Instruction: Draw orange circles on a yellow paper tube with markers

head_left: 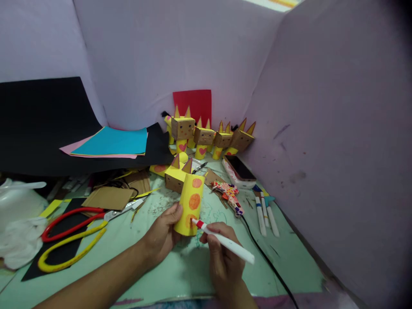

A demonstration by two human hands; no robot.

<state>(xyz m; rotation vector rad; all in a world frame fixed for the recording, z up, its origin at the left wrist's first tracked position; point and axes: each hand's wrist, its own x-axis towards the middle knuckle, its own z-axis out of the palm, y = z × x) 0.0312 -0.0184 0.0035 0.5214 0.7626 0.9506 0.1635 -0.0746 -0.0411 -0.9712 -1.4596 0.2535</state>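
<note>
My left hand (165, 229) is closed round the lower left side of a yellow paper tube (186, 199), which stands tilted and bears a column of orange spots. In my right hand (223, 253) is a white marker (231, 245) with a red collar; its tip touches the lowest spot on the tube. Just behind the tube, partly hidden by it, lies a cardboard box head (174, 182) with a yellow top and two pointed ears.
Red-and-yellow scissors (75, 236) lie at left near cardboard scraps (107, 198). Several box-headed figures (203, 136) stand at the back. On the right are a phone (240, 167), a patterned glue gun (229, 193) with a black cord, and several markers (260, 216).
</note>
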